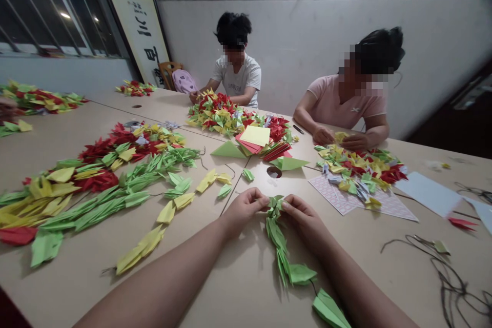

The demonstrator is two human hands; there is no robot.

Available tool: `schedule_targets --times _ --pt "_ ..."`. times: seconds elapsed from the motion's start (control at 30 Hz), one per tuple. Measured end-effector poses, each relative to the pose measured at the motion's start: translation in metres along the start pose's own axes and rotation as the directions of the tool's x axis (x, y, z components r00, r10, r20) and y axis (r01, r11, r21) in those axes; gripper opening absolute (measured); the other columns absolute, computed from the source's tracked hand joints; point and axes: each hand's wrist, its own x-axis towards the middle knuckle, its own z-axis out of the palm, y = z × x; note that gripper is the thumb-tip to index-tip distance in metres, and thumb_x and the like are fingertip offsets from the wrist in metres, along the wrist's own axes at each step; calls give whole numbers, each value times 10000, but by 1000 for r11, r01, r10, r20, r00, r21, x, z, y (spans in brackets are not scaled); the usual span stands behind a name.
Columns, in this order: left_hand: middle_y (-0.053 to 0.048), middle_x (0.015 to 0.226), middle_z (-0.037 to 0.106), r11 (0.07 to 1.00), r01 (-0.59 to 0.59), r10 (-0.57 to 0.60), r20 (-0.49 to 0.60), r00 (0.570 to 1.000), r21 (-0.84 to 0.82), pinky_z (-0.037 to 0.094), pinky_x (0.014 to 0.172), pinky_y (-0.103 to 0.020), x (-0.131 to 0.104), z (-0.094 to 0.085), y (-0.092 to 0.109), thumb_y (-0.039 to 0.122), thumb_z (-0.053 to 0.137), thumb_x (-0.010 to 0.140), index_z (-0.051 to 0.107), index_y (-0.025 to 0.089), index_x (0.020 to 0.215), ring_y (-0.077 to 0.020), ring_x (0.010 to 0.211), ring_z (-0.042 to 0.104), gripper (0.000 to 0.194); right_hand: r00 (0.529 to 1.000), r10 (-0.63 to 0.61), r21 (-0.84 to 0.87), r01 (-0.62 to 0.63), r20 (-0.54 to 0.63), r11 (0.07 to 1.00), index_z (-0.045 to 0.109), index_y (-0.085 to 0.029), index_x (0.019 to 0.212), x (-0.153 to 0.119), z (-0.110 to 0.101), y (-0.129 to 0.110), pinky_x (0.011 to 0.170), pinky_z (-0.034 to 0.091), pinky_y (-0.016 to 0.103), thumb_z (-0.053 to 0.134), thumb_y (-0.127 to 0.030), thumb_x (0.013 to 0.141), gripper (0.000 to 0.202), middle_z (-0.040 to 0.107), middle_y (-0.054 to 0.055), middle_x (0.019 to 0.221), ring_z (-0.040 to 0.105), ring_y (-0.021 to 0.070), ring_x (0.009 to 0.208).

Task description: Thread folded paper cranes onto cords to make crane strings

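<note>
My left hand (246, 209) and my right hand (304, 219) are held close together above the table, fingers closed on the top of a string of green origami pieces (277, 243). Each hand pinches one side of the top piece. Below them the green pieces hang stacked into one another, down to the table. A looser green piece (328, 307) lies lower on the dark cord, near my right forearm. Left of my left hand, a string of yellow folded pieces (144, 248) lies across the table. One loose green piece (248, 175) rests beyond my hands.
Piles of red, yellow and green origami (221, 115) cover the far middle and left. Square paper sheets (257, 136) lie before me, near a table hole (274, 172). Tangled dark cord (451, 279) lies right. Two people sit opposite; one's hands (355, 141) hold yellow paper.
</note>
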Motion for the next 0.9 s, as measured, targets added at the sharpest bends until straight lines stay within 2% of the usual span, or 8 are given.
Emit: schedule_targets --times 0.1,0.2,0.4,0.57,0.67,0.77,0.83,0.9 --pt "25 648 523 999 28 -28 7 1000 -14 409 673 -245 0 0 1 381 680 639 480 140 665 -99 635 523 314 1000 17 -41 -18 -8 999 478 -182 723 -1 0 -1 658 403 279 557 -395 757 229 536 -7 674 512 126 657" --pt "18 657 538 999 26 -27 24 999 43 406 630 -229 -1 2 3 361 697 617 511 133 699 -97 615 521 306 999 4 -87 -7 -37 996 476 -188 761 0 1 -1 643 405 272 582 -418 731 255 538 -10 672 515 127 651" --pt "24 608 535 996 13 -12 -12 1000 89 412 610 -232 -1 5 4 343 700 606 488 132 652 -97 587 518 302 997 -8 -108 -1 -82 994 478 -182 724 2 2 -1 557 360 226 639 -391 683 267 537 -26 618 480 97 577" --pt "19 583 549 996 -5 7 -17 1000 94 405 593 -226 0 4 2 360 685 624 471 139 632 -92 556 513 307 995 -32 -94 23 -91 995 473 -179 712 2 1 -2 558 354 231 634 -383 686 261 539 -21 618 476 99 573" --pt "20 586 550 992 -25 30 -39 999 126 404 592 -225 1 3 0 378 666 645 481 142 646 -98 561 520 300 992 -56 -147 39 -111 988 482 -183 745 4 -1 -2 583 370 248 612 -415 696 271 529 -14 639 490 114 601" --pt "18 588 546 976 -62 85 -104 991 209 395 582 -224 2 1 -2 392 642 668 493 145 650 -106 566 524 290 965 -195 -311 133 -175 941 483 -192 789 4 -4 -3 586 375 256 583 -434 709 275 501 -6 678 477 122 621" --pt "21 570 533 959 -90 133 -147 980 267 384 572 -220 3 -1 -3 393 625 686 496 146 639 -108 557 518 282 911 -365 -502 228 -193 834 469 -199 754 2 -7 -5 579 361 257 570 -398 726 225 468 -7 674 445 120 615" --pt "23 550 523 949 -95 155 -181 971 302 375 560 -218 4 -2 -4 397 610 698 507 147 638 -108 543 511 277 855 -500 -670 292 -136 682 449 -204 694 -2 -8 -7 578 346 262 555 -341 741 179 442 -7 648 416 123 605"
